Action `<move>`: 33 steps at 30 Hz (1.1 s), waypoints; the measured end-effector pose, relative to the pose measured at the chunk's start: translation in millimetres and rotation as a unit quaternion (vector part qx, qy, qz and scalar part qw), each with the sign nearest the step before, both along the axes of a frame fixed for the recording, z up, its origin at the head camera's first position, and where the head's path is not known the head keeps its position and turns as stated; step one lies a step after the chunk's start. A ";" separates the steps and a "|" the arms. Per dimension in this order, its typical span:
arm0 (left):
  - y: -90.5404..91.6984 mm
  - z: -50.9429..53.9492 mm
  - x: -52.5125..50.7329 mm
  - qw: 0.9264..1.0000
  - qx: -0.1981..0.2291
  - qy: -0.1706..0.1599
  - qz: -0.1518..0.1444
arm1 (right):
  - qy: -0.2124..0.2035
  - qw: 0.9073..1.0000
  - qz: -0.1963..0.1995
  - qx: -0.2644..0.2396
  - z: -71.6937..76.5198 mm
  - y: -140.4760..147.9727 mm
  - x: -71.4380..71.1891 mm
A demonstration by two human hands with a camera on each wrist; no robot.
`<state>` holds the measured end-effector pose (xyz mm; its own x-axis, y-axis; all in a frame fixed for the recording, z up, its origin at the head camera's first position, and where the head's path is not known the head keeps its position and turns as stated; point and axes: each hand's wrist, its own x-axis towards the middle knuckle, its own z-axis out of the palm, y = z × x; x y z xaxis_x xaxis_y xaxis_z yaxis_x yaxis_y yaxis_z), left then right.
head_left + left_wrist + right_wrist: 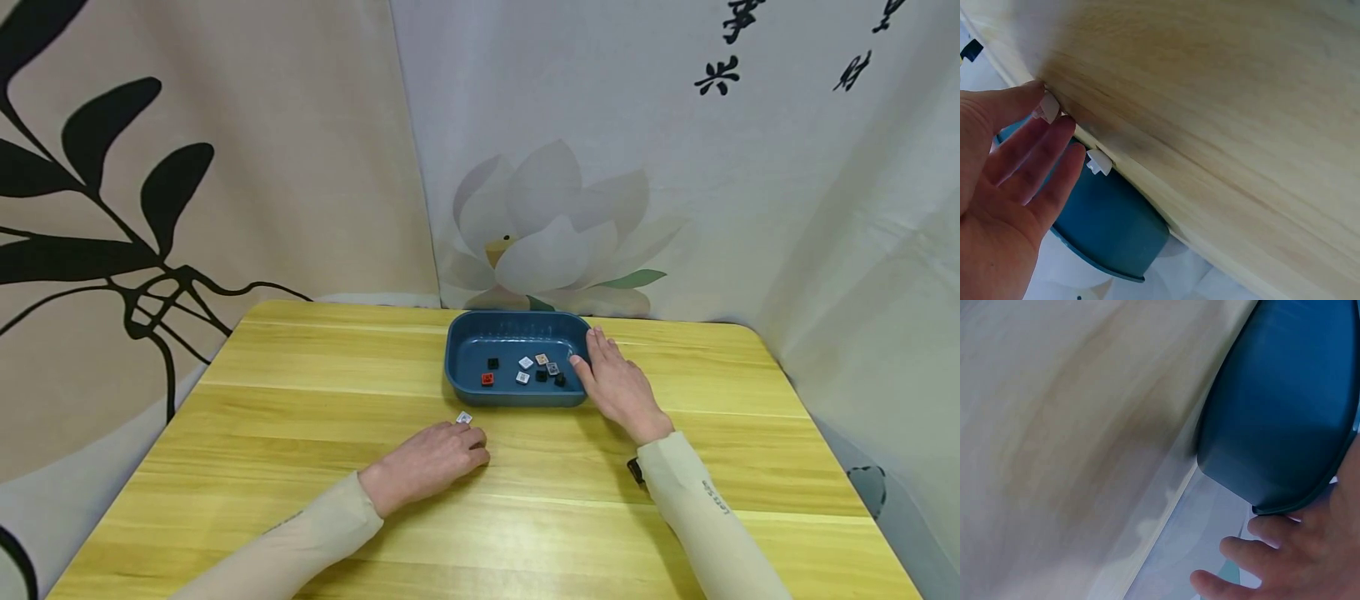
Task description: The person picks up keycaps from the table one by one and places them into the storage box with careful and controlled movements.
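Note:
My left hand point(431, 460) is low over the table, in front of the blue tray point(517, 398). Thumb and fingertips pinch a white keycap point(1051, 107) in the left wrist view; from the head this one is hidden under the hand. A second white keycap point(464, 417) lies on the wood just past the fingers. At the tray's right end, my right hand point(618, 387) rests on the rim, thumb over the inner side and straight fingers along the outside. Inside lie several keycaps, among them a red keycap point(487, 379), a white keycap point(526, 363) and a black keycap point(492, 363).
The wooden table point(300, 433) has rounded back corners. Close behind the tray hangs a printed curtain point(360, 167) with plant and lotus drawings. A small dark thing point(635, 471) sits at the right sleeve's cuff.

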<state>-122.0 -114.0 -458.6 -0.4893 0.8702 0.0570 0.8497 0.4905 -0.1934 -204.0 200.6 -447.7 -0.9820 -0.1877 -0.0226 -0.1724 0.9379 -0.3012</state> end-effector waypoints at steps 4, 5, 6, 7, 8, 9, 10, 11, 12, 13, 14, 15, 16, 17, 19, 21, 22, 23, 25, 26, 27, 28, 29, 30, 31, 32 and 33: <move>-0.1 0.2 0.8 1.000 0.000 0.008 -0.004 | -0.001 1.000 0.002 0.001 -0.5 0.2 -0.1; -0.2 0.4 0.9 1.000 0.000 0.010 -0.005 | -0.001 1.000 0.002 0.001 -0.4 0.2 -0.1; -0.4 0.3 1.1 1.000 0.000 0.011 -0.006 | -0.002 1.000 0.002 0.001 -0.3 0.1 0.1; -0.4 0.6 1.3 1.000 -0.001 0.013 -0.007 | -0.002 1.000 0.002 0.002 -0.1 0.1 0.2; -0.5 0.5 1.2 1.000 -0.001 0.015 -0.009 | -0.003 1.000 0.002 0.002 0.0 0.1 0.3; -0.7 0.5 1.2 1.000 -0.001 0.016 -0.010 | -0.002 1.000 0.001 0.002 0.0 0.1 0.3; -0.7 0.7 1.2 1.000 0.001 0.016 -0.011 | -0.002 1.000 0.001 0.002 0.1 0.2 0.3; -0.7 1.0 1.3 1.000 0.003 0.016 -0.012 | -0.002 1.000 0.001 0.001 0.2 0.3 0.2; -0.7 1.4 1.3 1.000 0.007 0.015 -0.014 | -0.002 1.000 0.001 0.001 0.0 0.3 0.0; -0.6 2.1 1.2 1.000 0.011 0.016 -0.016 | -0.001 1.000 0.001 0.001 -0.3 0.4 -0.1; -0.6 2.5 1.1 1.000 0.015 0.016 -0.017 | 0.000 1.000 0.001 0.001 -0.4 0.4 -0.2; -0.3 3.3 1.0 0.999 0.021 0.015 -0.019 | 0.002 1.000 0.002 0.001 -0.7 0.5 -0.2; -0.1 4.2 0.9 0.999 0.028 0.013 -0.020 | 0.003 1.000 0.002 0.001 -1.0 0.7 -0.3; 0.1 5.0 0.7 0.999 0.035 0.012 -0.022 | 0.004 1.000 0.003 0.001 -1.4 0.8 -0.3; 0.9 7.1 0.6 0.999 0.048 0.009 -0.024 | 0.006 1.000 0.003 0.000 -1.8 1.1 -0.3; 1.9 8.9 0.4 0.998 0.061 0.006 -0.025 | 0.007 1.000 0.002 0.000 -2.1 1.3 -0.4; 2.2 9.7 0.5 0.997 0.068 0.006 -0.026 | 0.006 1.000 0.002 0.000 -2.1 1.4 -0.5; 2.8 10.9 0.6 0.997 0.073 0.008 -0.027 | 0.005 1.000 0.002 0.000 -2.0 1.4 -0.5; 3.6 12.5 0.0 0.996 0.088 0.008 -0.030 | 0.005 1.000 0.002 0.000 -2.2 1.2 -0.7; 4.1 13.1 -0.5 0.995 0.096 0.008 -0.032 | 0.004 1.000 0.002 0.000 -1.8 1.0 -0.4; 4.3 13.8 -1.2 0.994 0.104 0.008 -0.035 | 0.004 1.000 0.002 0.000 -1.7 1.0 -0.4; 4.7 14.6 -1.9 0.993 0.111 0.009 -0.036 | 0.002 1.000 0.002 0.001 -1.5 1.0 -0.4; 5.1 15.6 -2.8 0.992 0.119 0.007 -0.038 | 0.002 1.000 0.002 0.000 -1.5 1.0 -0.4; 5.5 16.1 -3.8 0.991 0.127 0.005 -0.039 | 0.001 1.000 0.001 0.000 -1.4 0.8 -0.4; 5.9 17.0 -4.6 0.990 0.133 0.004 -0.039 | 0.000 1.000 0.000 0.000 -1.0 0.6 -0.2; 6.3 17.9 -5.5 0.990 0.137 0.005 -0.039 | -0.002 1.000 -0.001 0.000 -0.7 0.4 -0.2; 6.7 18.6 -6.3 0.989 0.140 0.006 -0.038 | -0.002 1.000 -0.001 -0.001 -0.8 0.2 -0.2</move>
